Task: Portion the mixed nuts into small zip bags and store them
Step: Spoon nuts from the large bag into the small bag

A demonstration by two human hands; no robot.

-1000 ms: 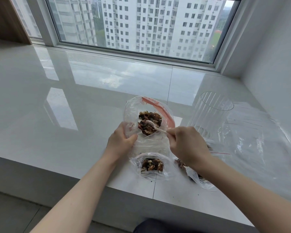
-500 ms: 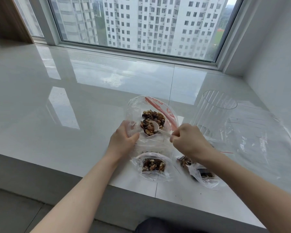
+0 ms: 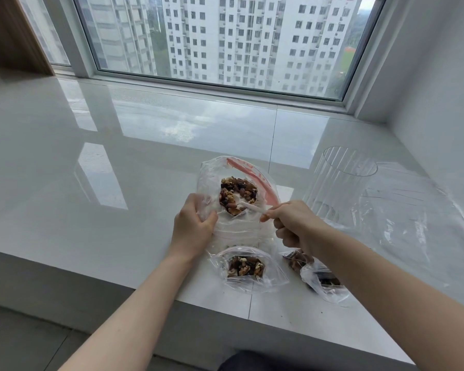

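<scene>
Nearest me, two small zip bags lay on the white table [image 3: 65, 210] close to its near edge; the middle small bag [image 3: 248, 267] already held a portion of nuts, and the right small bag [image 3: 319, 277] lay partly under my right forearm, so I could not tell how full it was; I judged both had been set close so that each scoop had only a short way to travel; neither looked sealed to me, though the plastic was too clear to be sure. Just beyond them my left hand [image 3: 192, 228] gripped the near left edge of the large zip bag [image 3: 239, 188], its fingers curled into the plastic, I think to hold the mouth open and steady; my right hand [image 3: 292, 226] pinched the handle of a small white spoon [image 3: 252, 207], whose bowl sat in the mixed nuts [image 3: 237, 195] inside that bag; I judged a scoop was under way. To the right and a little farther stood a clear ribbed container [image 3: 338, 183], empty as far as I could see, beside a crumpled sheet of clear plastic [image 3: 413, 215], probably waiting for the filled bags. Farthest was the window [image 3: 225, 41].
</scene>
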